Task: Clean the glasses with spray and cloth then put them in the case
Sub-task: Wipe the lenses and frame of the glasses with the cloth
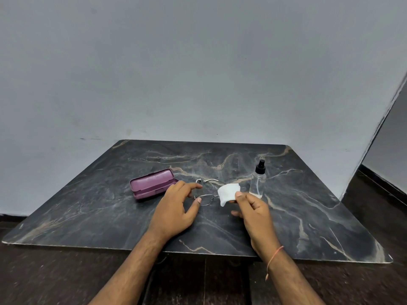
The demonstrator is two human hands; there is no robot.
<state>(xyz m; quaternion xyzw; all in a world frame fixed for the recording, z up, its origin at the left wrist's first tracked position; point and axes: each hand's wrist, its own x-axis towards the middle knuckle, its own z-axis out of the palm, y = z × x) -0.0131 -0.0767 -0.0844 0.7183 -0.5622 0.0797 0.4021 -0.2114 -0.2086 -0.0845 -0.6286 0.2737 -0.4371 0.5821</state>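
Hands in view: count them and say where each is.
2. The left hand touches the glasses on the table, right of the open case. The right hand pinches the cloth beside the spray bottle. Neither is hidden.

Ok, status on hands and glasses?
Left hand thumb on glasses rim, on table. Right hand pinches cloth at other lens. Case open, spray bottle upright; nothing in the way.
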